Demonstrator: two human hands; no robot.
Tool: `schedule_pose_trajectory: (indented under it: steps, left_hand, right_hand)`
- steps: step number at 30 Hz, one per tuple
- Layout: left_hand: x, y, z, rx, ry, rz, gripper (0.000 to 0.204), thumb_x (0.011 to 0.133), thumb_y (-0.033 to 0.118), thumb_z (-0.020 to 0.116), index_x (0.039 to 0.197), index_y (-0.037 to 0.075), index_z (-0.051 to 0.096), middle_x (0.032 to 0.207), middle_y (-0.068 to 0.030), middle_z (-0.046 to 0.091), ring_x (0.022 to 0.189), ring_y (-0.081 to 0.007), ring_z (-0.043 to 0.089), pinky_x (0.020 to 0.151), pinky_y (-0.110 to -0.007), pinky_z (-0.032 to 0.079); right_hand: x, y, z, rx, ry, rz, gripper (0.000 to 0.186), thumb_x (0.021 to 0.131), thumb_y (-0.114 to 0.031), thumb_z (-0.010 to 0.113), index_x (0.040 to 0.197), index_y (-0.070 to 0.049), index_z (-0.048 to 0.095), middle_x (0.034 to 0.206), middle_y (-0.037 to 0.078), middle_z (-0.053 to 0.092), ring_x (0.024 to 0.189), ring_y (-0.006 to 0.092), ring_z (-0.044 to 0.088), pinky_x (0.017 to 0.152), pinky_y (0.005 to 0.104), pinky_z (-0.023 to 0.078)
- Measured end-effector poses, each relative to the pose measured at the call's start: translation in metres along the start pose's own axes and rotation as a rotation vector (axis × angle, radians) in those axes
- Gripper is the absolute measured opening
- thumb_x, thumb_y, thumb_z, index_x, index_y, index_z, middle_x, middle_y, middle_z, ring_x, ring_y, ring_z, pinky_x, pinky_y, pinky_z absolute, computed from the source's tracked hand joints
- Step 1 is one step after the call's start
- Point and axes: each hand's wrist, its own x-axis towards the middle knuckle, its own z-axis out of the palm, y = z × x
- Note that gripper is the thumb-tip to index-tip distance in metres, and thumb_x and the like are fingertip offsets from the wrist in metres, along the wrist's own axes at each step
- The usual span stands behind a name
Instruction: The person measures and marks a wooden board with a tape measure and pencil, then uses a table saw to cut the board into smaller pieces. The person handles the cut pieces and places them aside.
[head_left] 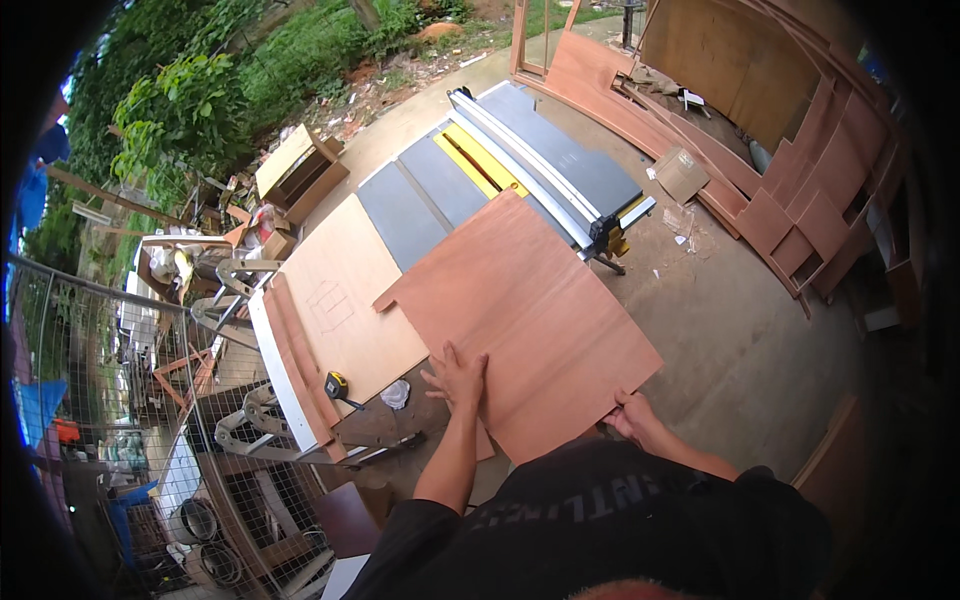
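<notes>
A reddish-brown plywood sheet (pixel 530 310) with a notch at its left corner lies at an angle in front of me. Its far corner overlaps the grey top of a table saw (pixel 422 180), reaching the yellow insert (pixel 475 160) and lying beside the rip fence (pixel 530 170). My left hand (pixel 458 378) rests at the sheet's left edge with its fingers spread. At the near right edge, my right hand (pixel 635 417) pinches the sheet, thumb on top. The sheet also covers part of a pale plywood panel (pixel 345 290) on the left.
A tape measure (pixel 337 385) sits on brown strips (pixel 300 365) along the pale panel, above folding metal supports (pixel 262 420). A wire fence (pixel 120 330) stands left. Brown plywood offcuts (pixel 800 220) lean at the right, near a cardboard box (pixel 679 176). A wooden cabinet (pixel 318 180) stands beyond.
</notes>
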Motion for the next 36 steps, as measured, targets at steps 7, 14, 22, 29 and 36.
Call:
schedule_pose_trajectory:
  steps: [7,14,22,29,36]
  left_hand:
    - [0.026,0.027,0.007,0.003,0.006,0.025,0.094,0.077,0.059,0.076,0.156,0.024,0.041,0.164,-0.0226,0.019,0.153,-0.0459,0.008,0.113,-0.077,0.008]
    - [0.045,0.005,0.018,-0.121,-0.017,0.111,0.096,0.077,0.053,0.080,0.157,0.020,0.038,0.165,-0.0265,0.010,0.155,-0.0408,0.007,0.112,-0.077,0.003]
    - [0.051,0.006,0.032,-0.186,0.095,0.187,0.090,0.080,0.044,0.081,0.155,0.017,0.041,0.162,-0.0339,0.011,0.152,-0.0480,0.012,0.120,-0.064,0.015]
    - [0.051,0.023,0.025,-0.107,0.153,0.213,0.087,0.082,0.045,0.081,0.153,0.011,0.045,0.156,-0.0394,0.021,0.145,-0.0542,0.022,0.121,-0.049,0.026]
    - [0.046,0.010,0.024,-0.130,0.146,0.195,0.085,0.081,0.047,0.079,0.152,0.012,0.047,0.155,-0.0339,0.027,0.143,-0.0499,0.032,0.117,-0.051,0.031]
  right_hand:
    - [0.016,-0.013,0.006,0.045,-0.028,0.057,0.032,0.107,-0.013,0.047,0.136,-0.001,0.045,0.133,0.022,0.058,0.121,0.0425,0.060,0.100,0.0699,0.047]
    - [0.021,-0.013,0.003,0.060,-0.001,0.031,0.030,0.103,-0.013,0.055,0.130,-0.001,0.048,0.127,0.018,0.060,0.114,0.0379,0.063,0.096,0.0606,0.052]
    - [-0.030,-0.032,-0.009,-1.285,0.011,-0.584,0.063,0.083,-0.035,0.078,0.132,-0.010,0.047,0.126,0.020,0.054,0.117,0.0346,0.057,0.101,0.0604,0.044]
    - [0.073,-0.005,0.018,-2.375,-0.398,-1.691,0.098,0.078,-0.041,0.072,0.161,-0.043,0.019,0.168,0.017,0.011,0.155,0.0412,0.001,0.116,0.0691,-0.001]
    - [0.084,0.002,0.007,-2.390,-0.492,-1.570,0.065,0.098,-0.030,0.045,0.158,-0.044,0.026,0.170,0.009,0.012,0.156,0.0410,0.003,0.110,0.0783,0.009]
